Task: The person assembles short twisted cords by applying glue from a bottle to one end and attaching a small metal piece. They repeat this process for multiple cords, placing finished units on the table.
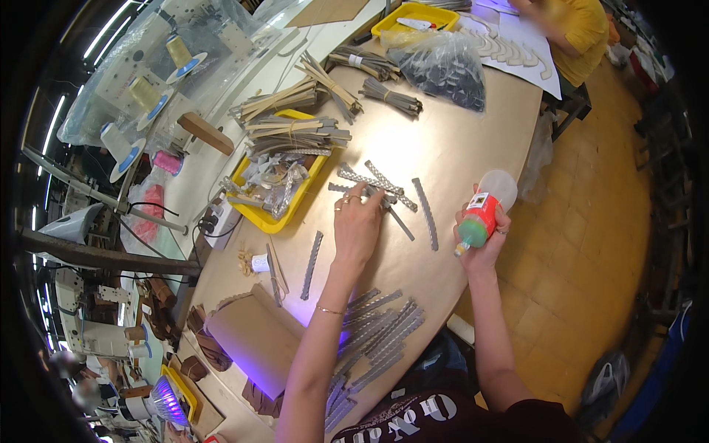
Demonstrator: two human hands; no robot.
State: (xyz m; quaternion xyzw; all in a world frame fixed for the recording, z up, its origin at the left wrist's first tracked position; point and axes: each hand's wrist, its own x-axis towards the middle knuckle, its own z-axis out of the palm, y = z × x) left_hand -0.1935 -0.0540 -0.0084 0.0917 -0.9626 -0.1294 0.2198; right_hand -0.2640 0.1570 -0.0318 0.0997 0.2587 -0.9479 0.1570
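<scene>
Head view shows a large worktable point(325, 244) with a tan surface lying beneath the left hand point(358, 229), while the right hand point(481, 255) is raised at the table's right-hand edge, with tiled floor point(576, 221) beyond it. Past the right hand, at the far end, sits a co-worker in a yellow top point(583, 33). To the left of the left hand and farther off, a plastic cover drapes a sewing machine point(125, 85).

Nearer than the left hand, partly behind its forearm, are a folded brown sheet point(255, 336) and a spread of grey braided strips point(384, 332). Beyond the left hand, to its left, is a yellow tray point(277, 225) of small wrapped pieces, with bundled flat strips point(292, 136) over its far end. Straight out from the left hand, well apart, lies a clear bag of dark pieces point(443, 74).

The right hand is curled round a bottle point(484, 214) with a red and green body, its nozzle tipped down toward the wearer. The left hand is partly open, palm down, fingertips on a small heap of loose braided strips point(380, 177); whether it pinches one cannot be told. One single strip point(425, 214) lies right of that hand, another point(312, 266) to its left. Farther left stands a small white spool point(260, 263).
</scene>
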